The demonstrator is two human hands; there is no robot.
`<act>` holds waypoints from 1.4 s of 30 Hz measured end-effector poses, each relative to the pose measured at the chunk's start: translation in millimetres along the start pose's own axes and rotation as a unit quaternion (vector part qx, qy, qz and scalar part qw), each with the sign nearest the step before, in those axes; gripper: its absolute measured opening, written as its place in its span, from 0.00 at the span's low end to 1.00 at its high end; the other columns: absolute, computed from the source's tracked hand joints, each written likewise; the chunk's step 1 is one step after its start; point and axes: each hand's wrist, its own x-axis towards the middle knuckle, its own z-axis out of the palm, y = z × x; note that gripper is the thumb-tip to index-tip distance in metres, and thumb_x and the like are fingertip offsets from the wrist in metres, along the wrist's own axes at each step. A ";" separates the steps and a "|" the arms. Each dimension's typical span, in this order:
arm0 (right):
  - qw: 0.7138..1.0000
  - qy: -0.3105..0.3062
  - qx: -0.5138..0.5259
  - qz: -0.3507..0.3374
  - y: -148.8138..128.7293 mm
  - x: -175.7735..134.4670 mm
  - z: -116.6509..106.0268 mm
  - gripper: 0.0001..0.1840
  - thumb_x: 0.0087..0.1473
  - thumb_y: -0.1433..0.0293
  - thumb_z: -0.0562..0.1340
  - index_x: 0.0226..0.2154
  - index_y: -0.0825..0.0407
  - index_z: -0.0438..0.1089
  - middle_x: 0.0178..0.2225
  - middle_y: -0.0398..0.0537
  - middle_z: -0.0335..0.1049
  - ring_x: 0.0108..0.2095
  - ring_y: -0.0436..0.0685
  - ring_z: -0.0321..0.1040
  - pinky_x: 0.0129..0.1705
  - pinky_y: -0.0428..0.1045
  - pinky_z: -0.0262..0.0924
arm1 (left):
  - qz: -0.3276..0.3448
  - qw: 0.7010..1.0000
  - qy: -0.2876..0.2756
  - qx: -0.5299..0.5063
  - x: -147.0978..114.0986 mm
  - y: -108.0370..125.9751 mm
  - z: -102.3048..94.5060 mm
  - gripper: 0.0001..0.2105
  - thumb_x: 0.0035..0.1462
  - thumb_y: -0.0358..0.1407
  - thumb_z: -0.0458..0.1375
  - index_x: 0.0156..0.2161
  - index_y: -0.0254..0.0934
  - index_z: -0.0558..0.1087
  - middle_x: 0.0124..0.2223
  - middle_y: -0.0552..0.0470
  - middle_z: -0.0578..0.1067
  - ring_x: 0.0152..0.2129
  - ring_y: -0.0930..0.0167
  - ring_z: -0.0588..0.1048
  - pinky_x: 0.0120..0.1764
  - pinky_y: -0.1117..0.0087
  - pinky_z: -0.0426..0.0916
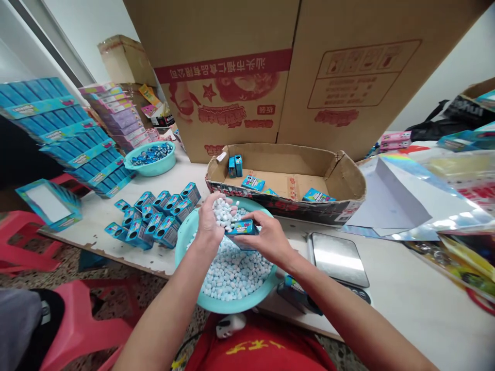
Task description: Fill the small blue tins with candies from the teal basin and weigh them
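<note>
A handful of small white and pale blue candies point(223, 212) lies cupped in my left hand point(209, 224), its fingers curled around them. My right hand point(270, 238) grips a small blue candy box point(243, 228), tilted on its side with one end against the candies in my left palm. Both hands are over a turquoise basin point(228, 307), where many loose candies point(235, 273) of the same kind lie. Several blue boxes point(154, 221) with round openings on top stand on the table to the left of the basin.
Behind the basin, a low cardboard tray point(328, 211) holds several blue boxes. A digital scale point(340, 257) sits at the right. Farther left are a bowl of shiny blue pieces point(150, 154) and stacked display boxes point(69, 134). Red stools point(85, 319) stand below the table's left edge.
</note>
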 end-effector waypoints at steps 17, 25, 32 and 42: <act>0.999 0.001 -0.036 0.006 -9.5 14.2 -3.7 0.18 0.39 0.67 0.71 0.36 0.50 0.72 0.34 0.43 0.72 0.34 0.55 0.68 0.37 0.48 0.60 | 0.105 0.994 -0.034 0.015 6.8 -13.8 4.2 0.14 0.45 0.42 0.63 0.27 0.34 0.65 0.19 0.57 0.68 0.16 0.75 0.70 0.23 0.75 0.65; 0.999 -0.003 -0.034 0.004 -17.2 17.6 -4.1 0.18 0.39 0.66 0.72 0.36 0.50 0.72 0.34 0.44 0.73 0.34 0.55 0.68 0.36 0.48 0.60 | 0.177 0.984 -0.012 0.032 6.8 -12.1 8.3 0.12 0.47 0.38 0.61 0.24 0.35 0.63 0.18 0.59 0.65 0.15 0.77 0.67 0.21 0.76 0.62; 0.999 0.005 -0.047 0.013 -12.1 17.0 -2.6 0.17 0.38 0.67 0.72 0.35 0.50 0.72 0.34 0.44 0.72 0.34 0.55 0.68 0.37 0.49 0.60 | 0.142 0.989 0.001 0.042 12.6 -14.5 4.1 0.15 0.45 0.40 0.63 0.23 0.36 0.60 0.18 0.61 0.61 0.13 0.80 0.61 0.17 0.78 0.54; 1.000 0.009 0.000 0.016 1.4 16.2 4.8 0.18 0.38 0.68 0.72 0.35 0.51 0.72 0.33 0.43 0.72 0.34 0.54 0.67 0.37 0.48 0.59 | 0.139 0.989 -0.015 0.056 10.7 -20.6 6.5 0.13 0.47 0.40 0.62 0.24 0.36 0.62 0.17 0.61 0.62 0.13 0.79 0.62 0.17 0.78 0.56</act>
